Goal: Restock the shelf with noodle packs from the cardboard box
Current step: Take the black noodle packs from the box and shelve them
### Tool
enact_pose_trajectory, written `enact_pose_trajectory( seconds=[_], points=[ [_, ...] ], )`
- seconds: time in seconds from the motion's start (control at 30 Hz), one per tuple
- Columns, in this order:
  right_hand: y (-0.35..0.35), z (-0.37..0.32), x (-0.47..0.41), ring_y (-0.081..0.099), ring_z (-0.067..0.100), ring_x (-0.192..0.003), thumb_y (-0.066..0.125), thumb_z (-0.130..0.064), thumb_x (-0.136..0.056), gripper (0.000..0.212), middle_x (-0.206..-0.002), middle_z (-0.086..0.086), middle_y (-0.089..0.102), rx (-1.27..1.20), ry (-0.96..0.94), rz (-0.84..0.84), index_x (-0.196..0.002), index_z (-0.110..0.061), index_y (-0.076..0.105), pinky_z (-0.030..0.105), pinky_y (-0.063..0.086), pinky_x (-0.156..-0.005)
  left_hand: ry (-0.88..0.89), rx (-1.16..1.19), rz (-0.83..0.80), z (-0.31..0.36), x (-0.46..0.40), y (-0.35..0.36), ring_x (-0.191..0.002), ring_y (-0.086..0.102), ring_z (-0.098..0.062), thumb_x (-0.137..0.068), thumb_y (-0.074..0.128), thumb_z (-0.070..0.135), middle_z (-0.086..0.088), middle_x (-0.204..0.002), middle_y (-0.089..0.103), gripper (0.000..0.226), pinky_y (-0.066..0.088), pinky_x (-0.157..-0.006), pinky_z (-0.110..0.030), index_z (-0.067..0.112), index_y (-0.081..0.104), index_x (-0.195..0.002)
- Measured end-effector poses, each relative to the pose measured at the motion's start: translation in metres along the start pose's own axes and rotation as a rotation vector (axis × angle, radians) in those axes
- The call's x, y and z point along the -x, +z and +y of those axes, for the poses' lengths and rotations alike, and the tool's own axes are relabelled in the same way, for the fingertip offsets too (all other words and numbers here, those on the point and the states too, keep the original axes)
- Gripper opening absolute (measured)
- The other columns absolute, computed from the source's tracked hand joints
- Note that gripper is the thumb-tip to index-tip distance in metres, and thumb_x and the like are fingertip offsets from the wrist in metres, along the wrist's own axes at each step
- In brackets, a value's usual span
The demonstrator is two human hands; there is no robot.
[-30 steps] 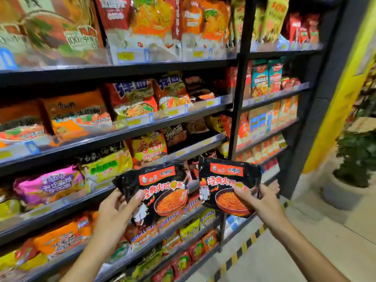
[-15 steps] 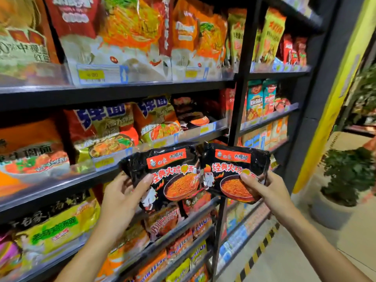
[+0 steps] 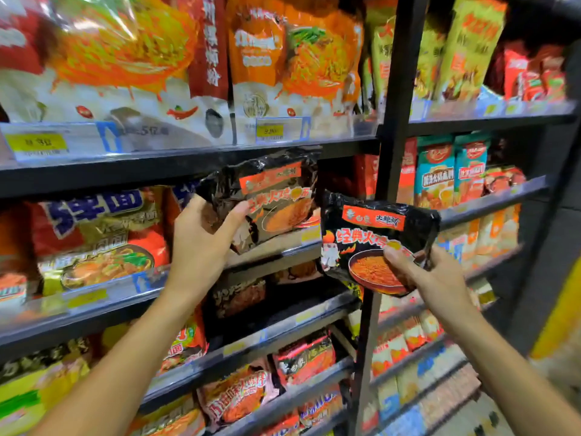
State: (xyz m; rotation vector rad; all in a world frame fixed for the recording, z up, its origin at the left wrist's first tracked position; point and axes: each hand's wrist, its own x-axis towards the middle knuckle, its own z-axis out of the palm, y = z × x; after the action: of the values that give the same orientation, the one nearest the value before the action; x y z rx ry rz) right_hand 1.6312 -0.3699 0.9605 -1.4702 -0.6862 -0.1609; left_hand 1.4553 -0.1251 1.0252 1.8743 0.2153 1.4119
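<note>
Two forearms seen, entering from bottom edge. Left hand [image 3: 201, 247] bare: no glove, ring or watch noted. Left forearm uncovered along whole visible length; no sleeve edge seen within frame. Right hand [image 3: 437, 278] likewise bare: no glove or ring noted; wrist free of strap or band. Right forearm uncovered to frame edge. Nails seen short, unpainted on visible thumbs. No clothing observed anywhere on visible body parts.
</note>
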Motion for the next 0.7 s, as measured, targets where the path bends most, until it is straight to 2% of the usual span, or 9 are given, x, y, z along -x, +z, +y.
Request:
enact_pose_trajectory(
  seconds=[0.13, 0.2, 0.3, 0.37, 0.43, 0.5, 0.6, 0.63, 0.7],
  points=[
    [-0.009, 0.012, -0.042, 0.066, -0.004, -0.071, 0.072, -0.035, -0.076, 0.02, -0.077, -0.016, 0.074, -0.029, -0.089, -0.063, -0.086, -0.017, 0.069, 0.012, 0.051, -0.066, -0.002, -0.045, -0.039, -0.015, -0.014, 0.032, -0.061, 0.056, 0.008, -0.089, 0.072, 0.019, 0.022, -0.066, 0.065, 0.02, 0.041, -0.062, -0.009, 0.027, 0.056, -0.08],
    [-0.013, 0.022, -0.059, 0.063, -0.002, -0.068, 0.076, -0.037, -0.078, 0.027, -0.076, -0.008, 0.074, -0.033, -0.119, -0.092, -0.084, -0.011, 0.069, 0.013, 0.05, -0.064, -0.017, -0.079, -0.058, -0.024, -0.017, 0.044, -0.064, 0.058, 0.005, -0.089, 0.072, 0.019, 0.018, -0.071, 0.067, 0.014, 0.044, -0.065, -0.011, 0.026, 0.06, -0.09],
    [-0.016, 0.034, -0.074, 0.058, 0.003, -0.067, 0.079, -0.042, -0.082, 0.04, -0.079, 0.01, 0.07, -0.025, -0.177, -0.134, -0.083, -0.003, 0.067, 0.017, 0.046, -0.061, -0.082, -0.142, -0.053, -0.028, -0.023, 0.059, -0.06, 0.055, 0.009, -0.091, 0.071, 0.021, 0.031, -0.065, 0.061, 0.026, 0.041, -0.059, -0.009, 0.035, 0.051, -0.081],
    [-0.016, 0.038, -0.08, 0.057, 0.006, -0.069, 0.076, -0.035, -0.082, 0.033, -0.079, 0.014, 0.069, -0.027, -0.202, -0.139, -0.084, -0.003, 0.067, 0.017, 0.046, -0.062, -0.107, -0.171, -0.076, -0.028, -0.028, 0.068, -0.064, 0.057, 0.01, -0.092, 0.069, 0.023, 0.033, -0.068, 0.061, 0.024, 0.041, -0.061, -0.009, 0.036, 0.052, -0.083],
    [-0.016, 0.04, -0.086, 0.059, 0.005, -0.073, 0.074, -0.034, -0.08, 0.023, -0.079, 0.002, 0.071, -0.05, -0.205, -0.121, -0.085, -0.012, 0.068, 0.017, 0.048, -0.066, -0.127, -0.206, -0.121, -0.029, -0.034, 0.076, -0.078, 0.06, 0.009, -0.093, 0.068, 0.027, 0.03, -0.081, 0.066, 0.015, 0.046, -0.073, -0.015, 0.037, 0.056, -0.092],
    [-0.015, 0.042, -0.091, 0.061, 0.003, -0.077, 0.074, -0.033, -0.08, 0.015, -0.081, -0.014, 0.071, -0.061, -0.215, -0.099, -0.085, -0.021, 0.067, 0.02, 0.05, -0.071, -0.142, -0.226, -0.142, -0.033, -0.04, 0.082, -0.09, 0.063, -0.004, -0.094, 0.066, 0.033, 0.016, -0.094, 0.069, 0.009, 0.051, -0.084, -0.03, 0.032, 0.059, -0.1],
    [-0.012, 0.042, -0.095, 0.06, -0.007, -0.074, 0.075, -0.029, -0.081, 0.011, -0.078, -0.027, 0.069, -0.065, -0.255, -0.07, -0.083, -0.029, 0.064, 0.012, 0.047, -0.07, -0.149, -0.276, -0.13, -0.035, -0.046, 0.086, -0.094, 0.062, -0.028, -0.092, 0.064, 0.046, -0.016, -0.101, 0.066, 0.043, 0.05, -0.087, -0.052, 0.005, 0.057, -0.105],
    [-0.011, 0.04, -0.095, 0.06, -0.01, -0.073, 0.075, -0.025, -0.081, 0.014, -0.077, -0.03, 0.068, -0.06, -0.278, -0.068, -0.082, -0.031, 0.063, 0.009, 0.045, -0.07, -0.14, -0.298, -0.13, -0.035, -0.047, 0.087, -0.095, 0.062, -0.032, -0.089, 0.062, 0.052, -0.019, -0.102, 0.064, 0.052, 0.05, -0.087, -0.055, 0.003, 0.056, -0.105],
    [-0.006, 0.037, -0.097, 0.059, -0.017, -0.075, 0.075, -0.018, -0.082, 0.02, -0.078, -0.036, 0.066, -0.035, -0.333, -0.081, -0.082, -0.033, 0.061, 0.004, 0.042, -0.07, -0.132, -0.358, -0.137, -0.036, -0.048, 0.087, -0.095, 0.062, -0.031, -0.088, 0.061, 0.055, -0.017, -0.101, 0.065, 0.053, 0.05, -0.085, -0.055, 0.005, 0.056, -0.105]
  ],
)
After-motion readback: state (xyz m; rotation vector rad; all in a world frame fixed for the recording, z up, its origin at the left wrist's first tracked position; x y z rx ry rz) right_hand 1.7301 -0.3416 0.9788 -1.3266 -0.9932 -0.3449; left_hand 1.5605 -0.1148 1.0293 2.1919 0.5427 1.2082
